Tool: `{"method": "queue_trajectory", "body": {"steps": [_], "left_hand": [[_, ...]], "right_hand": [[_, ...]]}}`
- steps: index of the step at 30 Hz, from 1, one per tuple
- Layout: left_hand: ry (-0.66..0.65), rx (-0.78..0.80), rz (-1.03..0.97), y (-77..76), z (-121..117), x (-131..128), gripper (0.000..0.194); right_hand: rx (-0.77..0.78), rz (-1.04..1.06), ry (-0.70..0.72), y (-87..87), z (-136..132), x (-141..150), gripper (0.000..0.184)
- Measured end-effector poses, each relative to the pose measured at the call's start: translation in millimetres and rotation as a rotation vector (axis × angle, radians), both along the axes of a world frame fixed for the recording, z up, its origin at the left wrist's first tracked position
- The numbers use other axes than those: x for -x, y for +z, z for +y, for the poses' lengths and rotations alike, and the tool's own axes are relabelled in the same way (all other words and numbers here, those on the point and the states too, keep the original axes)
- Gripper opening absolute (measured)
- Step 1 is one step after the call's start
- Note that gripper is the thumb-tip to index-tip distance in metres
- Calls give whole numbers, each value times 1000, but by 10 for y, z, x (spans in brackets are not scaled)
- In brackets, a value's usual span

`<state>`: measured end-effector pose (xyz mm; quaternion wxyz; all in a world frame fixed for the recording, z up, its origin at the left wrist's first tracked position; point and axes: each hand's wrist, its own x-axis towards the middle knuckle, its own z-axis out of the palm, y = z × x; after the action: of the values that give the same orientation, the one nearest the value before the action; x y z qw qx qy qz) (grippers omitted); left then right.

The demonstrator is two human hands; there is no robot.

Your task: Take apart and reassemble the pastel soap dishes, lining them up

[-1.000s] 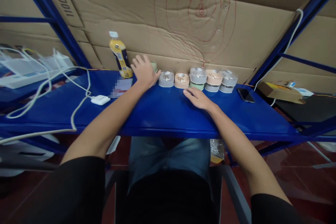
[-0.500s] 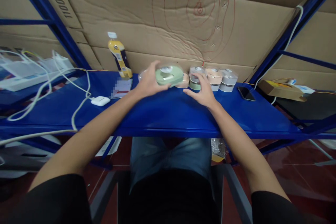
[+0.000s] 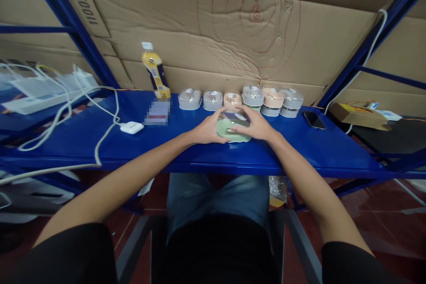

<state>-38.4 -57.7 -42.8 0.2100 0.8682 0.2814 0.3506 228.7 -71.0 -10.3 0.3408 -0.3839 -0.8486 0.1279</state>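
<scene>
A small green container (image 3: 229, 129) with a clear lid and a front latch is held between both hands near the middle of the blue shelf. My left hand (image 3: 209, 128) wraps its left side. My right hand (image 3: 255, 125) grips the right side, its thumb lying by the latch and its fingers over the lid. Just behind stand a grey container (image 3: 213, 100), another grey container (image 3: 190, 99) and a pink container (image 3: 232, 99), all with clear lids. To their right are stacks of two: a grey-topped stack (image 3: 252, 96), a pink-topped stack (image 3: 272, 101) and a grey stack (image 3: 290, 102).
On the left stand a yellow drink bottle (image 3: 155, 71), a blurred-out flat item (image 3: 157, 113) and a white earphone case (image 3: 132, 128), with white cables (image 3: 100, 142) beside them. A phone (image 3: 314, 120) and an open cardboard box (image 3: 359, 116) lie right. Cardboard (image 3: 166, 17) backs the blue shelf (image 3: 199, 157).
My left hand has brought the green container down and right, away from the row behind. My right hand, open beside the stacks before, has come in and closed on it.
</scene>
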Motion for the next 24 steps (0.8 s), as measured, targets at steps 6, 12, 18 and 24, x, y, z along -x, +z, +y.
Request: {"method": "queue_trajectory", "body": {"steps": [6,12,18,24], "left_hand": [[-9,-150,245,57,-100,90,57],[46,-160,248,130,-83,153,50],[205,-144,226,123,133,483,55],[297,-69,268,64,252,698,58]], "right_hand": [[141,117,-248,41,191,-500,70],[220,-12,-343,6,282,-685,68],[256,-234,-363,-33,351,-758,90],[295,-311,-331,-25,362,-800,101]]}}
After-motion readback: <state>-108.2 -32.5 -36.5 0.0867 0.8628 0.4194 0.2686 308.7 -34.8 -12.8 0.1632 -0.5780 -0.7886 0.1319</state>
